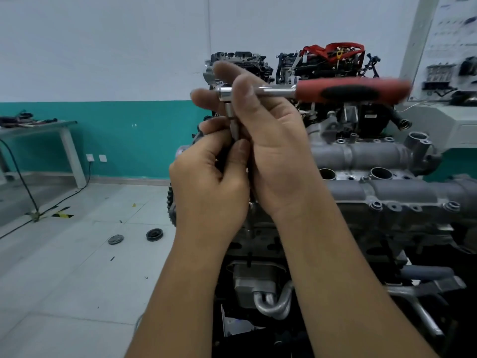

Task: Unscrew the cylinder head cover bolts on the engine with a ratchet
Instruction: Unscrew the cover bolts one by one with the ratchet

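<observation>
Ratchet (pixel 309 91), frame centre: right hand (pixel 268 140) fingers clamped on head, left hand (pixel 214 166) pinched socket (pixel 233 125); risk: socket poorly seated, could've dropped onto engine (pixel 374 182).

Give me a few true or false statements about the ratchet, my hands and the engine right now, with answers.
1. The ratchet has a red and black handle. True.
2. The ratchet is seated on a cover bolt. False: it is held up in the air, above the engine.
3. The right hand holds the ratchet near its head. True.
4. The left hand hangs idle. False: its fingers grip the socket extension below the head.
5. Two round parts lie on the floor. True.
</observation>
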`<state>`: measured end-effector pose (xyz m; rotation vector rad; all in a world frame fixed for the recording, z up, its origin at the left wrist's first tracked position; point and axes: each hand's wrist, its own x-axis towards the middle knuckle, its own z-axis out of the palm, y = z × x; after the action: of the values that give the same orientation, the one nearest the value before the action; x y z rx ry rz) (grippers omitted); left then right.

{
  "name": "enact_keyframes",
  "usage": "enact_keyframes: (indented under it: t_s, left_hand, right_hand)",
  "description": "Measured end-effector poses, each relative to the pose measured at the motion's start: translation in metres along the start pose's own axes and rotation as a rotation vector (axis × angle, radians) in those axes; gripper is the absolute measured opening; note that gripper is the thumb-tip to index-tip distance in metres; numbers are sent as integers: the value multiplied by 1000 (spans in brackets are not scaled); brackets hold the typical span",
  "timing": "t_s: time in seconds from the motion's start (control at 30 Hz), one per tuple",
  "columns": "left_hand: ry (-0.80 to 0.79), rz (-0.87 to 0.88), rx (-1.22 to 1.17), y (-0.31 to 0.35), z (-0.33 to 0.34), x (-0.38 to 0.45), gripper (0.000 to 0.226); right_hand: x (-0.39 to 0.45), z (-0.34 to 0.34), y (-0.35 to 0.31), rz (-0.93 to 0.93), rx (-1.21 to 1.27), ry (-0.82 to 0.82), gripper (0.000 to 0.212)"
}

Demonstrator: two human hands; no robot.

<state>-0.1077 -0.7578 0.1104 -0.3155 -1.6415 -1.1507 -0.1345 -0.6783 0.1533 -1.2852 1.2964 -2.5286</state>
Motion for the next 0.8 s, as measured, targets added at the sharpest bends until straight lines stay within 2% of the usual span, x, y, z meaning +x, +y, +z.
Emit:
enact_keyframes:
  t_s: [0.1, 0.17, 0.3, 0.37, 0.43, 0.47, 0.53, 0.7, 0.8]
  left_hand:
    - [18, -19, 0, -1, -1, 0, 13]
    - [36, -39, -24, 1, 2, -2, 15]
    - [44, -60, -16, 2, 4, -1, 23]
    - [30, -59, -7, 2, 3, 0, 23]
    - [21, -54, 13, 1, 3, 1, 23]
    - [22, -53, 19, 1, 3, 1, 23]
    - [33, -61, 18, 3, 4, 1, 24]
    - [48, -91, 29, 6, 6, 0, 26]
    - [22, -69, 52, 8, 5, 1, 19]
  right_hand:
    - [3, -2, 1, 47, 56, 59, 24]
    - [3, -5, -1, 3, 54, 29, 14]
    - [2, -6, 0, -44, -18, -7, 19]
    - [2, -3, 2, -13, 21, 46, 18]
    - [2, -2, 3, 33, 82, 106, 27]
    - [2, -2, 3, 45, 100, 112, 26]
    - [1, -3, 2, 21, 85, 77, 11]
    - [0, 1, 5, -51, 81, 102, 16]
    - [2, -1, 5, 33, 110, 169, 38]
